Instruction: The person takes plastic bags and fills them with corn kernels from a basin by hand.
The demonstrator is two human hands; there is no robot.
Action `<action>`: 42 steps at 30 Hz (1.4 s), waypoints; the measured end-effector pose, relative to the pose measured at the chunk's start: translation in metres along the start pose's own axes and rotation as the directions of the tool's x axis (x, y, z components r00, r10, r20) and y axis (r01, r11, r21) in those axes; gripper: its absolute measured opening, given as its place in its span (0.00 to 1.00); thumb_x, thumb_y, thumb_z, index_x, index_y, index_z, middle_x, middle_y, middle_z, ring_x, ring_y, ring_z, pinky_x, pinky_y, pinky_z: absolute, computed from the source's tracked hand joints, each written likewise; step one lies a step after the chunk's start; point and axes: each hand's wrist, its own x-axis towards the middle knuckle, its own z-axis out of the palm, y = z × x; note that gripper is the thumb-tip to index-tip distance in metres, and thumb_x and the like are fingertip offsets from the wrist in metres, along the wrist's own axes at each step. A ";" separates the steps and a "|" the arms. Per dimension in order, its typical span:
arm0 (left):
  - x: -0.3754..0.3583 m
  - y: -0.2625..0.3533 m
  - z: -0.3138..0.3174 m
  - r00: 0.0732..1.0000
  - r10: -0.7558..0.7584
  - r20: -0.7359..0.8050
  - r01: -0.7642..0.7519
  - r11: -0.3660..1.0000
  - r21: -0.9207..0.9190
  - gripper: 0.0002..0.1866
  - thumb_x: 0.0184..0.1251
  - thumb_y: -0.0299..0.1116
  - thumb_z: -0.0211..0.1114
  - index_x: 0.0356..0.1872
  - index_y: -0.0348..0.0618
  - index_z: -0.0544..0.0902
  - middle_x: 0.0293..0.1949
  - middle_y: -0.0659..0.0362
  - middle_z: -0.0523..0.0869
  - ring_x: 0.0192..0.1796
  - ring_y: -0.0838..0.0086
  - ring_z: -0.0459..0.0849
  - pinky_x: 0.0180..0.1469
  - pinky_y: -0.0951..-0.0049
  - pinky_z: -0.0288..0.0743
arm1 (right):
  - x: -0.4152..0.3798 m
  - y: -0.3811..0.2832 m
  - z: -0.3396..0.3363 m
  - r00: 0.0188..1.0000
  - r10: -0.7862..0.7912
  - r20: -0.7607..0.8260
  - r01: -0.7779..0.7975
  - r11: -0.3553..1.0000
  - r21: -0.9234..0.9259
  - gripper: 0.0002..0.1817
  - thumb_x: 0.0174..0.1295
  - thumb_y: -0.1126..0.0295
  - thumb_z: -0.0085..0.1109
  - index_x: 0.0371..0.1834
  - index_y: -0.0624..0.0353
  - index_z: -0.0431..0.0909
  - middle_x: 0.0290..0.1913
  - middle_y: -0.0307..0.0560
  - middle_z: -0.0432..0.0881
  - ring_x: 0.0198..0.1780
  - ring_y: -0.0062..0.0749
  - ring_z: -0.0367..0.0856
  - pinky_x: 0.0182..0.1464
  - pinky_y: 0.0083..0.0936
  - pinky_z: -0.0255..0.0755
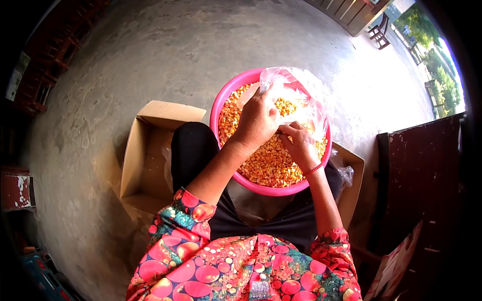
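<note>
A pink basin full of orange-yellow corn kernels stands in front of me, between my knees. Over its upper right part lies a clear plastic bag with some kernels in or under it. My left hand is closed on the bag's left edge, above the kernels. Just right of it, my right hand pinches the bag's lower edge, its fingertips close to my left hand. A red bracelet is on my right wrist.
An open cardboard box stands left of my legs. Another box with clear plastic in it is on the right. Dark red furniture stands at the far right, and a wooden chair at the upper right.
</note>
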 end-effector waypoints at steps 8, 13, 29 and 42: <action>0.000 -0.003 0.000 1.000 0.006 -0.008 -0.005 1.000 0.005 0.30 0.51 0.17 0.57 0.60 0.31 0.69 0.49 0.36 0.78 0.53 0.49 0.78 0.57 0.62 0.71 | 0.000 0.013 0.006 0.998 -0.036 -0.043 0.041 0.992 0.119 0.11 0.53 0.75 0.60 0.41 0.56 0.81 0.36 0.50 0.78 0.36 0.42 0.79 0.40 0.32 0.73; 0.000 0.002 -0.002 1.000 -0.008 0.020 0.008 1.000 -0.018 0.30 0.51 0.17 0.56 0.60 0.30 0.68 0.51 0.37 0.78 0.54 0.50 0.77 0.57 0.63 0.71 | -0.005 0.011 -0.010 0.930 0.284 0.234 -0.359 0.562 0.745 0.07 0.60 0.71 0.60 0.38 0.63 0.80 0.32 0.39 0.82 0.26 0.14 0.75 0.28 0.13 0.69; 0.000 -0.005 0.000 1.000 -0.014 0.020 0.014 0.999 -0.033 0.30 0.50 0.15 0.55 0.61 0.31 0.68 0.56 0.41 0.77 0.58 0.59 0.77 0.57 0.69 0.71 | -0.046 -0.010 -0.055 0.846 -0.058 0.530 -0.506 0.226 0.833 0.03 0.59 0.75 0.60 0.33 0.64 0.78 0.30 0.43 0.83 0.21 0.16 0.75 0.23 0.12 0.69; -0.002 0.002 0.000 0.999 -0.008 0.045 0.008 1.000 0.015 0.30 0.52 0.16 0.54 0.62 0.33 0.68 0.53 0.43 0.79 0.51 0.60 0.81 0.52 0.70 0.73 | -0.089 0.152 -0.154 0.559 0.726 -0.401 0.412 0.176 0.894 0.14 0.65 0.77 0.51 0.53 0.64 0.70 0.41 0.47 0.79 0.27 0.17 0.74 0.27 0.09 0.71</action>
